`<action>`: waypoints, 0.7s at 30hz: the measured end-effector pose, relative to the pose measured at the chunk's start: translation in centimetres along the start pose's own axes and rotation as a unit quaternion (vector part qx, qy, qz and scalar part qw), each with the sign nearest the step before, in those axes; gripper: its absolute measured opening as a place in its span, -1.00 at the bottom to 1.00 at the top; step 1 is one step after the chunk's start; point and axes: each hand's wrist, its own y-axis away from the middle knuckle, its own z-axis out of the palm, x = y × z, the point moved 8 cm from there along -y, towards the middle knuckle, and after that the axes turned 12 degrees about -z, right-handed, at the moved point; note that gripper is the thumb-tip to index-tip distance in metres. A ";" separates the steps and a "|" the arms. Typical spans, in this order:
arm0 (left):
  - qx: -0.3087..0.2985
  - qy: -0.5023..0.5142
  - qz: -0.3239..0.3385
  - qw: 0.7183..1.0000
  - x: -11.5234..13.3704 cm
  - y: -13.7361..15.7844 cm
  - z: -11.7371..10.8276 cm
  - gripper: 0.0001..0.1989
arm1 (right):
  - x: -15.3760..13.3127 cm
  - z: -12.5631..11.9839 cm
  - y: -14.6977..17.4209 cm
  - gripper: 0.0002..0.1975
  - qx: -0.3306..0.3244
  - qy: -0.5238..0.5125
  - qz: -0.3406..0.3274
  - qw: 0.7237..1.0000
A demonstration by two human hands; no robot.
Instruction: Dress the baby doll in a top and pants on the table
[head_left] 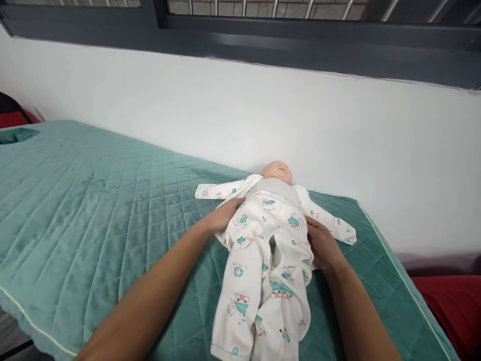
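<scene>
A baby doll [277,171] lies on its back, its head toward the wall. White printed baby trousers [263,260] cover its lower body and reach high over a light grey torso. The sleeves of a matching white baby top [334,223] spread out to both sides. My left hand [226,215] grips the trousers' left edge near the waist, its fingertips partly hidden by cloth. On the opposite side, my right hand [323,244] is closed at the trousers' right edge, fingers curled against the fabric. The doll's feet are out of sight.
The doll rests on a green quilted bed cover [112,200] with a pale piped edge. A white wall [188,105] stands right behind its head, below a dark window frame [300,45]. Red objects [447,301] show at the lower right.
</scene>
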 end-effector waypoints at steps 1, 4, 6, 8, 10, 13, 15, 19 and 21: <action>-0.008 0.036 -0.004 0.999 -0.4 -0.1 0.1 -0.73 | 0.1 -0.1 -0.1 -0.73 0.000 -0.012 0.000 1.000; -0.022 0.124 -0.021 0.992 -1.6 -0.8 0.5 -0.70 | 0.2 0.0 -0.1 -0.70 -0.014 -0.039 0.000 0.999; -0.027 0.146 -0.027 0.989 -2.0 -1.1 0.6 -0.68 | 0.2 0.2 0.0 -0.69 -0.024 -0.043 -0.003 0.999; -0.031 0.132 -0.030 0.990 -2.0 -1.2 0.7 -0.67 | 0.0 0.3 0.1 -0.72 -0.028 -0.036 -0.006 0.999; -0.018 0.077 -0.023 0.997 -1.5 -0.9 0.4 -0.68 | 0.0 0.3 0.2 -0.76 -0.029 -0.028 -0.006 0.999; 0.012 -0.031 0.014 0.999 0.0 -0.1 -0.4 -0.68 | -0.1 0.4 0.2 -0.77 -0.041 -0.021 -0.009 0.999; 0.012 -0.071 0.040 0.997 0.8 0.4 -0.5 -0.67 | -0.4 0.5 0.2 -0.77 -0.047 -0.003 -0.026 0.999; -0.016 -0.046 0.064 0.997 1.1 0.7 0.0 -0.68 | -1.0 0.6 0.1 -0.75 -0.034 0.058 -0.066 0.996; -0.030 -0.014 0.056 0.998 0.8 0.5 0.3 -0.67 | -0.9 0.7 0.1 -0.76 -0.031 0.076 -0.064 0.995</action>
